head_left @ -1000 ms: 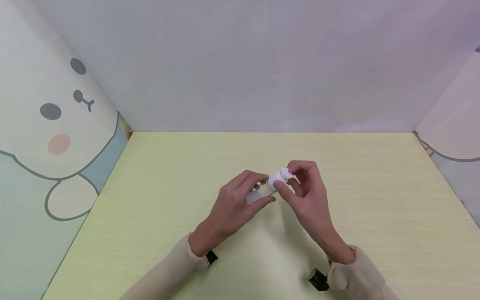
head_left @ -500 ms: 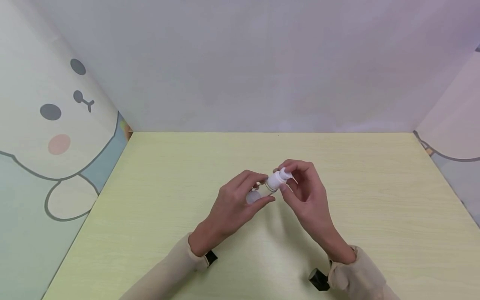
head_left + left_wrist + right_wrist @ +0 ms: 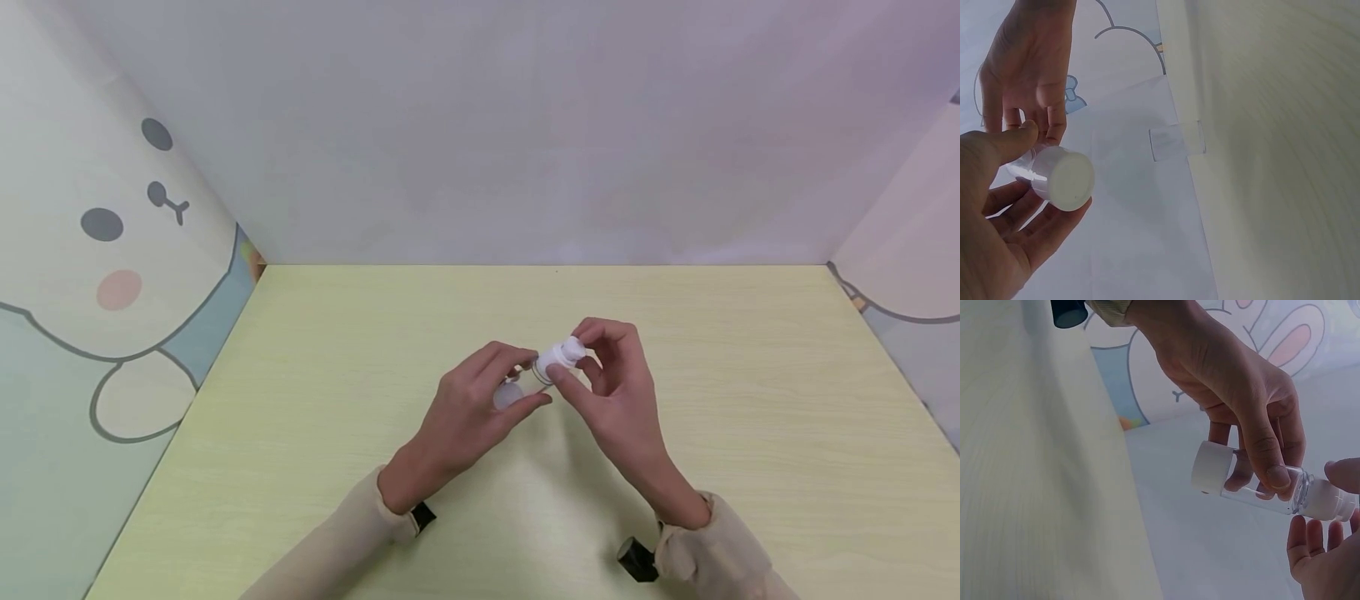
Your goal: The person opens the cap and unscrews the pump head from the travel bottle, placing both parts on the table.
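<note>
Close to the middle of the table, my left hand (image 3: 472, 400) grips a small clear bottle (image 3: 1241, 495) between thumb and fingers. It is tilted, with its white base (image 3: 1072, 181) toward the lower left and its white pump top (image 3: 573, 350) toward the upper right. My right hand (image 3: 618, 396) pinches the white collar (image 3: 1324, 499), thumb on the near side and fingers curled behind. In the right wrist view, left fingers show through the clear body. Part of the bottle is hidden by both hands in the head view.
A clear cup-like piece (image 3: 1177, 140) stands on the pale wood table (image 3: 360, 333), seen in the left wrist view. A grey-white wall (image 3: 525, 133) rises at the back. A dark cylindrical wrist device (image 3: 637, 559) sits by the right sleeve.
Half a second ago my right thumb was off the collar; now it presses on it again. The pump top has turned a little, while my left hand stays in place.
</note>
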### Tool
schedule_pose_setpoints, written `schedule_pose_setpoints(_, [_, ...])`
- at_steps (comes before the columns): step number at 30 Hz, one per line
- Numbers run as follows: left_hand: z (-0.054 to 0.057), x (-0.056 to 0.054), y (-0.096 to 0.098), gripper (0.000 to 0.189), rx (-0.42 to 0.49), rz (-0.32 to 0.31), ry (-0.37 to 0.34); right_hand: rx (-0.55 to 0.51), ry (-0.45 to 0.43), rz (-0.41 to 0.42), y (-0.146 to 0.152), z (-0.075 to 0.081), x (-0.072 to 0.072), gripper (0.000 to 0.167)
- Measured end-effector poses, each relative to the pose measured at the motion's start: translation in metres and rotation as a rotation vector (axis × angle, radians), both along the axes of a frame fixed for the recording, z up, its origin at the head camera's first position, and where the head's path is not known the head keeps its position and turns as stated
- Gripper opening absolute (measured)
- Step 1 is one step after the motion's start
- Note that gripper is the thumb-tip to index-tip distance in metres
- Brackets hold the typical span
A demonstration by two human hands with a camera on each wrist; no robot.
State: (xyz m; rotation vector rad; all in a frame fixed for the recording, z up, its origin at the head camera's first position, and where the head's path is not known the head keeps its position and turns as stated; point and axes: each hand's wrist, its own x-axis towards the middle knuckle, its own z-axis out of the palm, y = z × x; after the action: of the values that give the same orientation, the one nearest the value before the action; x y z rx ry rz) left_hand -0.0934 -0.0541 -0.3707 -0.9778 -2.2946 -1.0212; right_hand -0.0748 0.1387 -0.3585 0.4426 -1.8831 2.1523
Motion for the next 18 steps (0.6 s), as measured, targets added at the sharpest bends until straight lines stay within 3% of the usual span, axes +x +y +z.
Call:
schedule_pose_setpoints(7, [0.0005, 0.0004, -0.0007, 0.042, -0.014, 0.002, -0.002, 0.02, 0.014, 0.004, 0.0006, -0.0001, 0.0003, 0.04])
schedule_pose_setpoints(18, [-0.0002, -0.0005, -0.0008, 0.042, -0.018, 0.004, 0.003, 0.021, 0.089, 0.086, 0.0021, 0.0, 0.0004, 0.039])
